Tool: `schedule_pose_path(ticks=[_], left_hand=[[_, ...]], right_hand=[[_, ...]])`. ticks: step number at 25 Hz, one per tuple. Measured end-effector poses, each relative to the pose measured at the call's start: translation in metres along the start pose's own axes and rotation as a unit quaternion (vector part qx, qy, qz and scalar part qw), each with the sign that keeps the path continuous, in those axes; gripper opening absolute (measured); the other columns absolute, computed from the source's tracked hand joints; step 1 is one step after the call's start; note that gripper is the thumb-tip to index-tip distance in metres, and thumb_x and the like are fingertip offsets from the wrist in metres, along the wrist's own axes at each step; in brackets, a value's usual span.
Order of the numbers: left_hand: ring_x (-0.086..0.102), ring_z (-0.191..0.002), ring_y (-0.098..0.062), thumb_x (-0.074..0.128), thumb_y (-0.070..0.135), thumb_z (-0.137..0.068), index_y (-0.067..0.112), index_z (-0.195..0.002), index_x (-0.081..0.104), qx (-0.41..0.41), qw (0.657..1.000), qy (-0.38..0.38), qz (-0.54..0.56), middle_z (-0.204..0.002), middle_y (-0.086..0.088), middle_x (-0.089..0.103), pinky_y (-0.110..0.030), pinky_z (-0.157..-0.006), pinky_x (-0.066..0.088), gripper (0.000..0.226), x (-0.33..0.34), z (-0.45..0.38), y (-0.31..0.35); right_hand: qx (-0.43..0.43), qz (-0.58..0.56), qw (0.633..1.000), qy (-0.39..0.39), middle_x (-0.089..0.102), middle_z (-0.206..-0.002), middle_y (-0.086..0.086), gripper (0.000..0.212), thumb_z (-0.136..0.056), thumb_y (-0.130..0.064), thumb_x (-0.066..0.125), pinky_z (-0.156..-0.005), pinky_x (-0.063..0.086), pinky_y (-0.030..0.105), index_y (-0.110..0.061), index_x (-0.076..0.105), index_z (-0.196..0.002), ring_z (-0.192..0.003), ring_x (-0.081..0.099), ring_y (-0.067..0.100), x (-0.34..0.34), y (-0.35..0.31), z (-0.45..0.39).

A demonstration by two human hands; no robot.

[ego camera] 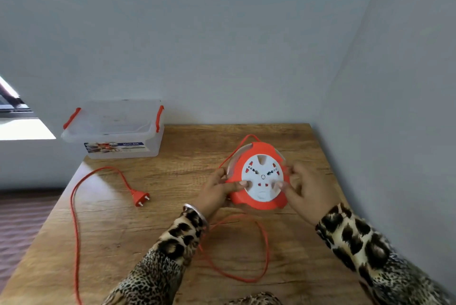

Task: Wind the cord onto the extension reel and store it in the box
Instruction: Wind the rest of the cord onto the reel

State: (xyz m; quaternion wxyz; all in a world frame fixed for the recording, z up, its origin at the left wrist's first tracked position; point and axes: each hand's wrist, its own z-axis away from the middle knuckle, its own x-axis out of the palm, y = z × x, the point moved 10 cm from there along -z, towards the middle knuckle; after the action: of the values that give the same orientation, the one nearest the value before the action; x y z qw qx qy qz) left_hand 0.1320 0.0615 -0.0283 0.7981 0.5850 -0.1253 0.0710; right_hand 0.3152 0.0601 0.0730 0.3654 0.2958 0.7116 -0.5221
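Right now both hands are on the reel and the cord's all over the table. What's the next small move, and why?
Probably start turning the white hub to draw cord in: both hands, left hand and right hand, grip the reel, while the cord and plug lie unwound.

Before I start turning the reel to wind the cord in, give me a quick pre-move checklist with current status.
1. Reel held by both hands, left hand and right hand: ok.
2. Cord wound in: not ok, long loops lie on the table.
3. Plug free of any socket: ok.
4. Cord free of knots: cannot tell, part runs under the left sleeve.
5. Box open for storage: cannot tell.
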Motion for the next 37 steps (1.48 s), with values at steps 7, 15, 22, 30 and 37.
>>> schedule_pose_path(ticks=[7,15,22,30,37], left_hand=[[0.068,-0.062,-0.019,0.068,0.018,-0.081,0.013,-0.105,0.07,-0.065,0.982,-0.072,-0.161,-0.077,-0.003,0.073,-0.026,-0.046,0.052,0.024,-0.004,0.006,0.005],[0.073,-0.078,-0.025,0.069,0.014,-0.082,0.028,-0.103,0.071,-0.038,0.988,-0.059,-0.134,-0.094,-0.006,0.076,-0.037,-0.055,0.058,0.025,-0.001,0.004,0.016],[0.071,-0.093,-0.032,0.071,0.004,-0.079,0.021,-0.101,0.069,0.099,0.991,0.085,-0.042,-0.1,-0.007,0.074,-0.049,-0.076,0.059,0.027,0.0,0.001,0.034],[0.068,-0.102,-0.023,0.07,0.005,-0.083,0.013,-0.124,0.059,0.203,0.967,0.134,-0.07,-0.111,-0.008,0.069,-0.045,-0.091,0.055,0.043,0.01,0.014,0.03],[0.067,-0.103,-0.016,0.07,0.006,-0.081,0.032,-0.106,0.068,0.19,0.977,0.097,-0.005,-0.115,0.016,0.066,-0.046,-0.085,0.058,0.036,0.0,0.01,0.035]], right_hand=[[-0.283,0.344,0.86,-0.247,0.032,-0.141,0.016,0.067,-0.092,-0.037,0.045,-0.074,0.049,0.038,-0.051,0.0,-0.139,-0.099,0.056,0.033,0.077,-0.043,0.017],[-0.218,0.372,0.871,-0.235,0.049,-0.124,0.019,0.067,-0.092,-0.042,0.041,-0.054,0.038,0.031,-0.051,-0.009,-0.136,-0.081,0.063,0.031,0.093,-0.031,0.0],[0.03,0.074,0.997,-0.005,0.069,-0.098,0.001,0.074,-0.072,-0.066,0.049,-0.07,0.049,0.03,-0.038,0.029,-0.138,-0.085,0.065,0.025,0.055,-0.003,-0.035],[0.464,-0.569,0.677,-0.051,0.062,-0.069,0.009,0.04,-0.082,-0.046,0.062,-0.031,0.028,0.016,-0.013,0.051,-0.102,-0.028,0.036,0.008,0.113,0.026,-0.008],[0.365,-0.553,0.743,-0.09,0.074,-0.081,0.01,0.026,-0.089,-0.025,0.058,-0.033,0.036,0.018,-0.011,0.052,-0.109,-0.036,0.051,0.01,0.083,0.009,-0.007]])
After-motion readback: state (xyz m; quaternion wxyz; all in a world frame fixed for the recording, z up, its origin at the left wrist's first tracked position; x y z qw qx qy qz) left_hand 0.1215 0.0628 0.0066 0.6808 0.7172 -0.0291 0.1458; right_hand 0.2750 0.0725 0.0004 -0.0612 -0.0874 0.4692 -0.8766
